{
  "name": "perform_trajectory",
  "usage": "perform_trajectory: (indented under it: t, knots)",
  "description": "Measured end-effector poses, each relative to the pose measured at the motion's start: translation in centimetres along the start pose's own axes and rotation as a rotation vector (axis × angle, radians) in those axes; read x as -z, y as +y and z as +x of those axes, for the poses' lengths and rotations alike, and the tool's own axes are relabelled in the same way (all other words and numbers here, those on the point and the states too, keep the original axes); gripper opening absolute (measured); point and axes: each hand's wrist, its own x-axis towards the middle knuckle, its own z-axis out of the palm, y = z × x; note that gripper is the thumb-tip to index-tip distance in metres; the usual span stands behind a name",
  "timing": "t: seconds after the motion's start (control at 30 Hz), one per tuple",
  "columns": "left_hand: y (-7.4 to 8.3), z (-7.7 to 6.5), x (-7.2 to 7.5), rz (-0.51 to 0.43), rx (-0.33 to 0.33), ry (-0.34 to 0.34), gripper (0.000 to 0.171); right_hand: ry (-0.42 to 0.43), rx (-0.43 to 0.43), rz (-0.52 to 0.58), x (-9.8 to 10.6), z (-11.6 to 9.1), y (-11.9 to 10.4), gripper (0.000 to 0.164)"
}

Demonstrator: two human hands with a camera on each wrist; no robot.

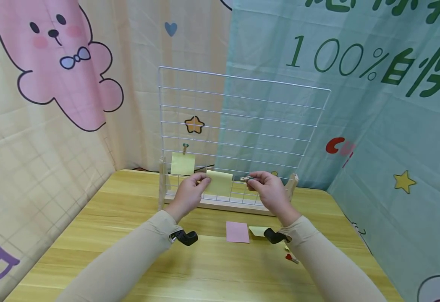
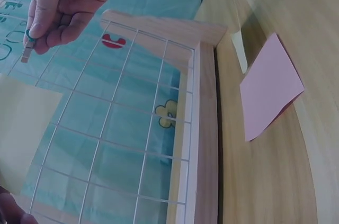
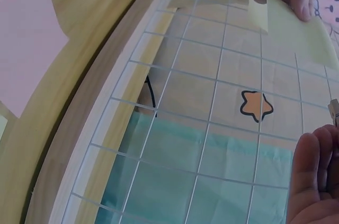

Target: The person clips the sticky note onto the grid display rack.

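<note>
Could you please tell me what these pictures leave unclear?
Yellow note on the table: head view, right end hidden by the black wrist camera.
Left hand: left wrist view, mostly cut off at lower left.
Held clip: right wrist view, cut off by the right edge.

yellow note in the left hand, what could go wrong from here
The yellow note is pinched at one side by the left hand, so it might bend or slip loose. The small clip juts from the right hand, so it could drop if that grip loosens.
</note>
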Motion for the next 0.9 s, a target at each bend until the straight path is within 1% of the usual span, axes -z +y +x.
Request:
perform_trajectory:
  t: [0.13,0.3,0.37,0.47,0.63,0.9]
  knots:
    - [0.0,0.5,0.2,-0.006,-0.001,0.017,0.028,0.003,-0.004,-0.08,-0.1,0.4,-0.5,0.023]
    - [-0.2,1.8,0.6,0.009,-0.017,0.058,0.027,0.017,0.051,-0.124,-0.9,1.5,-1.6,0.02]
    - [-0.2,2.2,0.7,0.018,-0.014,0.067,0.027,0.029,0.08,-0.159,-1.3,2.0,-2.2,0.02]
    - [-0.2,2.8,1.0,0.026,0.0,0.072,0.028,0.026,0.115,-0.201,-2.0,2.9,-2.9,0.019]
    - [0.2,3.6,1.2,0.012,0.01,0.085,0.028,0.009,0.138,-0.251,-2.8,4.4,-4.1,0.022]
    - [0.4,4.2,1.0,0.028,-0.033,0.108,0.045,0.022,0.137,-0.308,-4.1,6.2,-5.1,0.022]
